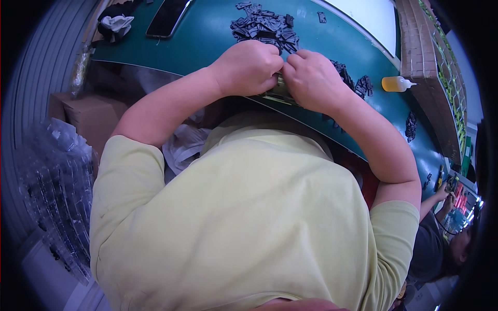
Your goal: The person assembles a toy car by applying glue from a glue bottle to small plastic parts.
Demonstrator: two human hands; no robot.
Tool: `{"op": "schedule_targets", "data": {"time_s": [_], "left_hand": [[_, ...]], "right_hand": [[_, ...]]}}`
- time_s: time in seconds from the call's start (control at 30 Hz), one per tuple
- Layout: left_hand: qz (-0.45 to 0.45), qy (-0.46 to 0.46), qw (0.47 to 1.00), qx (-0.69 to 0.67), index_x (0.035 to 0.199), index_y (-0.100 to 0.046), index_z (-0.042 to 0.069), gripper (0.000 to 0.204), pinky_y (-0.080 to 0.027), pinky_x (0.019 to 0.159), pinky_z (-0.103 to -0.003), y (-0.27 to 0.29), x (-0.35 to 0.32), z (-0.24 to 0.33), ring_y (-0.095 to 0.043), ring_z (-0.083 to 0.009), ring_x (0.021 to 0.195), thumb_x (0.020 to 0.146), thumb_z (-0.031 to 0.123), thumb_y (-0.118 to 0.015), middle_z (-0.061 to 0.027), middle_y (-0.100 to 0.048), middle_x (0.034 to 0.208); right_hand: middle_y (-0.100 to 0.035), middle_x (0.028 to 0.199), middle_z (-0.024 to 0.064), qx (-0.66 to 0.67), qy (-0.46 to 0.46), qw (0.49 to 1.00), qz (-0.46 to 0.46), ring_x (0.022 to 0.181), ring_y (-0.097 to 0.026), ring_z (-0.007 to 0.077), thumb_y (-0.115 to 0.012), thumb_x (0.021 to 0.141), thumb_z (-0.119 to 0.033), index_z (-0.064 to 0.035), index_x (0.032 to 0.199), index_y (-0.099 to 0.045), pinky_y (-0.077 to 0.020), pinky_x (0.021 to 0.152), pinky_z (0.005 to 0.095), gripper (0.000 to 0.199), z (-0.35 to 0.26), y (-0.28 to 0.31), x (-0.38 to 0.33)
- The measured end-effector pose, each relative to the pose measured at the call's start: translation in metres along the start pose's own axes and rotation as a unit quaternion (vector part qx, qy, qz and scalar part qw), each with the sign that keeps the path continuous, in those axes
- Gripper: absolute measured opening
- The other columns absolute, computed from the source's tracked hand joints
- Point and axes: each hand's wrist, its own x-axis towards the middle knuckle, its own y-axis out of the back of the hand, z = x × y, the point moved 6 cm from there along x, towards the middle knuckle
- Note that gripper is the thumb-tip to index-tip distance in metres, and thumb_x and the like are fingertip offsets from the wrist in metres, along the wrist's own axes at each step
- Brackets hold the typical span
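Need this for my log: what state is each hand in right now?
Left hand: curled inward; whether it holds anything can't be told.
Right hand: curled inward too; any hold is hidden.

A workshop, apparently one for small-parts assembly, is shown here. A long table (342, 46) is topped in green, and on it small dark parts (262, 26) are heaped in bulk, with smaller clusters (364, 86) laid farther right. A nozzle-tipped bottle (395, 84) is partly filled with yellow liquid. Cardboard (417, 41) is stood along the right side, a brown carton (96, 116) is kept low at left, and another person (428, 243) is seen at the table's far right.
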Motion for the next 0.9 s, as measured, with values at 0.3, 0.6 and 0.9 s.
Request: {"op": "schedule_targets", "data": {"time_s": [0.3,0.6,0.9], "left_hand": [[0.111,0.098,0.985,-0.093,0.094,-0.060,0.002,0.036,-0.048,0.074,-0.036,0.012,-0.017,-0.001,-0.058,-0.0287,0.084,0.068,0.023,-0.075,-0.0117,-0.059,0.089],[0.135,0.130,0.980,-0.065,0.113,-0.054,0.005,0.059,-0.042,0.089,-0.037,0.005,-0.039,0.018,-0.051,-0.0302,0.101,0.061,0.017,-0.079,-0.0121,-0.054,0.109],[0.170,0.068,0.980,-0.078,0.116,-0.055,0.007,0.062,-0.043,0.088,-0.037,0.001,-0.043,0.016,-0.050,-0.0288,0.102,0.059,0.007,-0.078,-0.0101,-0.054,0.109]], "right_hand": [[-0.067,0.087,0.0150,0.329,-0.391,0.857,0.062,0.080,-0.065,0.0299,-0.060,0.083,-0.036,-0.0030,0.092,-0.067,-0.0508,0.073,0.0388,0.035,0.146,-0.024,-0.009],[-0.069,0.088,0.0129,0.160,-0.520,0.839,0.017,0.082,-0.065,0.0322,-0.064,0.078,-0.042,-0.0068,0.089,-0.071,-0.0507,0.077,0.0381,0.037,0.196,-0.053,-0.008],[-0.065,0.076,0.0036,0.504,-0.275,0.784,0.238,0.066,-0.059,0.0072,-0.072,0.078,-0.010,-0.0020,0.090,-0.068,-0.0478,0.060,0.0205,0.015,0.073,0.026,-0.043]]}}
